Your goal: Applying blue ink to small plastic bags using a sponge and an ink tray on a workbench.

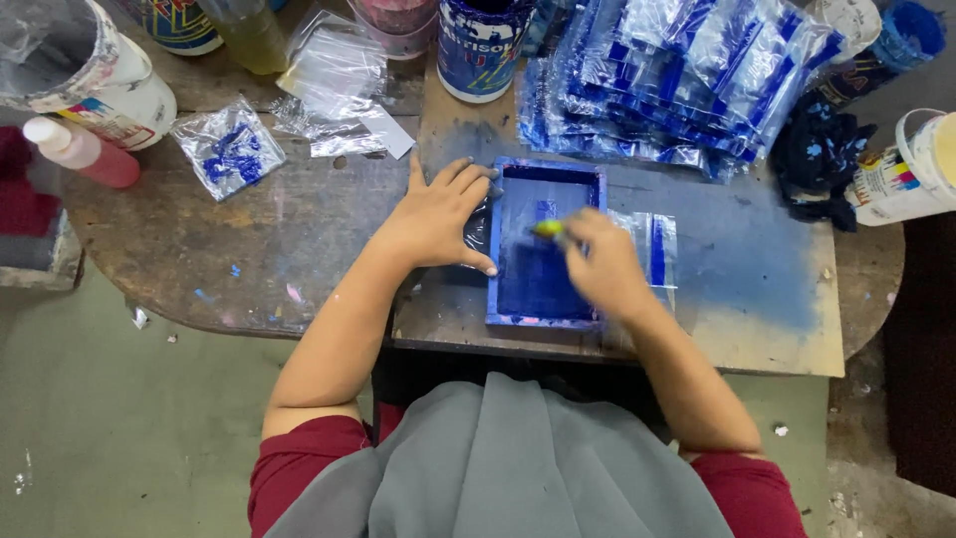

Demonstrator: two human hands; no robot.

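Note:
A small blue screen-printing frame (501,261), coated in blue ink, lies on a stained wooden board (767,329). My left hand (438,217) rests flat on the frame's left edge, fingers spread. My right hand (602,264) is closed on a small yellow-handled squeegee (547,229) held inside the frame. A clear plastic bag with a blue stripe (657,249) sticks out from under the frame on the right.
A pile of printed blue and clear bags (687,80) lies at the back right. Ink tubs (483,45) and jars stand along the back, a white tub (911,169) at right, a pink bottle (80,149) at left, loose bags (229,149).

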